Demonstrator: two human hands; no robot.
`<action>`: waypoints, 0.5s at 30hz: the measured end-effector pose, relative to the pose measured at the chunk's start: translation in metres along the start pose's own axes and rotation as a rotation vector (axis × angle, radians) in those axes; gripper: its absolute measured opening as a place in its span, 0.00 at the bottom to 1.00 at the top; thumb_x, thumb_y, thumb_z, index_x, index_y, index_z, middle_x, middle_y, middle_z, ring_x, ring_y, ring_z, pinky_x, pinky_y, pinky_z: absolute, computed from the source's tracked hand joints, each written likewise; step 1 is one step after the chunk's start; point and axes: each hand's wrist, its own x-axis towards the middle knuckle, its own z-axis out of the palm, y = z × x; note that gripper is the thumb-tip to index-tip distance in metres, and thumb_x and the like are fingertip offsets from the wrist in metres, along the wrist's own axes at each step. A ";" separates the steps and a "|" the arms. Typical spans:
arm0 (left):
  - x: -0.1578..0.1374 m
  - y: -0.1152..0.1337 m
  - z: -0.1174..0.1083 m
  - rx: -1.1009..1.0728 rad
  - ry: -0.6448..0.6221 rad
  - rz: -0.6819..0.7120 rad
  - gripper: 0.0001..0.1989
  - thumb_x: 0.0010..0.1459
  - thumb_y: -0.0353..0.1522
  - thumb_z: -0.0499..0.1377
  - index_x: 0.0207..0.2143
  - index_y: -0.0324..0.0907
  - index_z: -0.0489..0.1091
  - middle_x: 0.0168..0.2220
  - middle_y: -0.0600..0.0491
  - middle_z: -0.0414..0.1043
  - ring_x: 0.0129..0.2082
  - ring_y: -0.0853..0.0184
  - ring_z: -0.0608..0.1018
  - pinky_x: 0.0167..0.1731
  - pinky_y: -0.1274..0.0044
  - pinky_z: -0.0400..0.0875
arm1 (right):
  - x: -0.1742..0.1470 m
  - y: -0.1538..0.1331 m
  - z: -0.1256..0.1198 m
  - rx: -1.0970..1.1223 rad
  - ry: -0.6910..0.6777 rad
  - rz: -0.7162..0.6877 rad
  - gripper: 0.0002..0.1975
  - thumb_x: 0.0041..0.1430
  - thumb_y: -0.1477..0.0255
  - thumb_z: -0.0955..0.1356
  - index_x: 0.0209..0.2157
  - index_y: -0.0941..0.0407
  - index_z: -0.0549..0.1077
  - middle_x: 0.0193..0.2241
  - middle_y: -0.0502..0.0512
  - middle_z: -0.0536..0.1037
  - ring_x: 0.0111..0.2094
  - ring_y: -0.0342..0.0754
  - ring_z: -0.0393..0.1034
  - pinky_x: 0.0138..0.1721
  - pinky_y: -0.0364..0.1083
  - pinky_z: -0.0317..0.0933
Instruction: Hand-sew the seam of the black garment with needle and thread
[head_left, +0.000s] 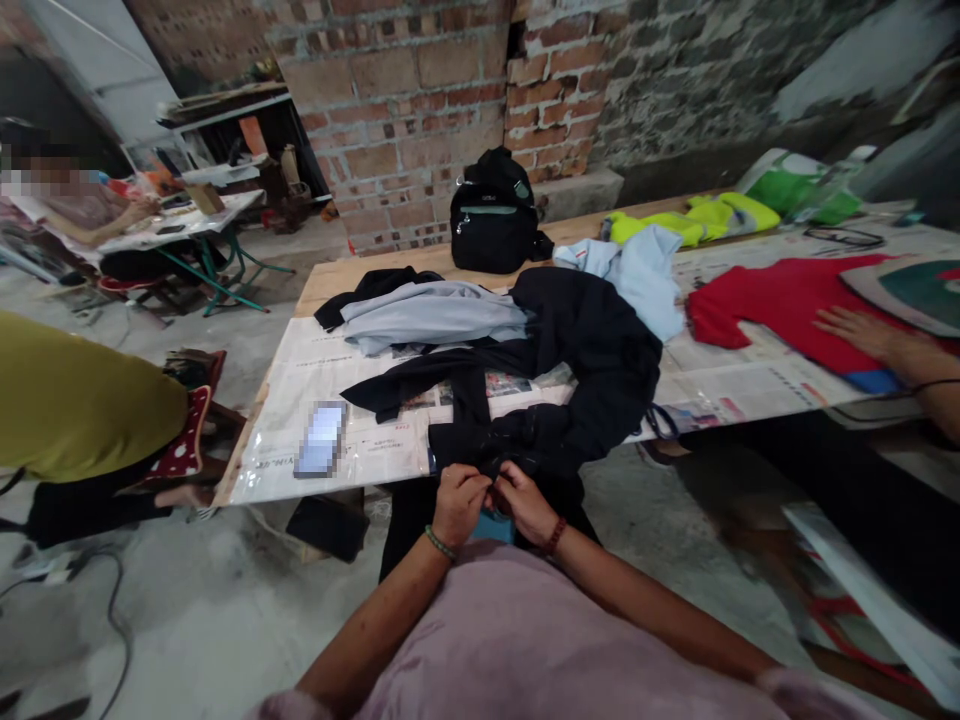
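Observation:
A black garment (577, 330) lies bunched on the table, its near part hanging at the front edge. My left hand (457, 508) is closed in a pinch at that near edge, with a beaded bracelet on the wrist. Close beside it, fingertips almost meeting, my right hand (528, 508) also pinches the dark cloth. The exact bit between the fingers is hidden. Light grey cloth (435, 315) rests on the garment's far left part. A phone (320, 440) lies to the left of my hands.
Newspaper covers the table (270, 400). Along the back are a black backpack (493, 215), pale blue cloth (649, 275) and a neon yellow garment (697, 218). At right another person's hand (862, 335) rests on a red garment (780, 300). Another person (82, 400) sits at left.

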 end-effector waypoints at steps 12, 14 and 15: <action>0.001 0.000 0.001 0.026 0.045 0.069 0.09 0.53 0.25 0.53 0.29 0.40 0.72 0.29 0.50 0.67 0.31 0.69 0.68 0.32 0.76 0.65 | -0.033 -0.068 -0.035 -0.942 0.130 -0.691 0.09 0.54 0.74 0.62 0.34 0.55 0.72 0.30 0.54 0.72 0.33 0.45 0.66 0.37 0.45 0.60; 0.002 0.002 0.001 0.035 0.042 0.088 0.09 0.53 0.25 0.52 0.29 0.40 0.73 0.28 0.50 0.67 0.31 0.68 0.68 0.32 0.75 0.65 | -0.028 -0.086 -0.030 -0.990 0.249 -0.810 0.09 0.53 0.75 0.62 0.35 0.54 0.72 0.35 0.56 0.71 0.39 0.47 0.64 0.42 0.48 0.57; 0.003 0.002 0.000 0.041 0.039 0.096 0.09 0.53 0.25 0.52 0.28 0.40 0.73 0.28 0.50 0.67 0.31 0.68 0.68 0.32 0.75 0.65 | -0.023 -0.093 -0.027 -1.015 0.271 -0.841 0.10 0.53 0.75 0.62 0.35 0.54 0.73 0.37 0.56 0.70 0.41 0.48 0.63 0.44 0.49 0.56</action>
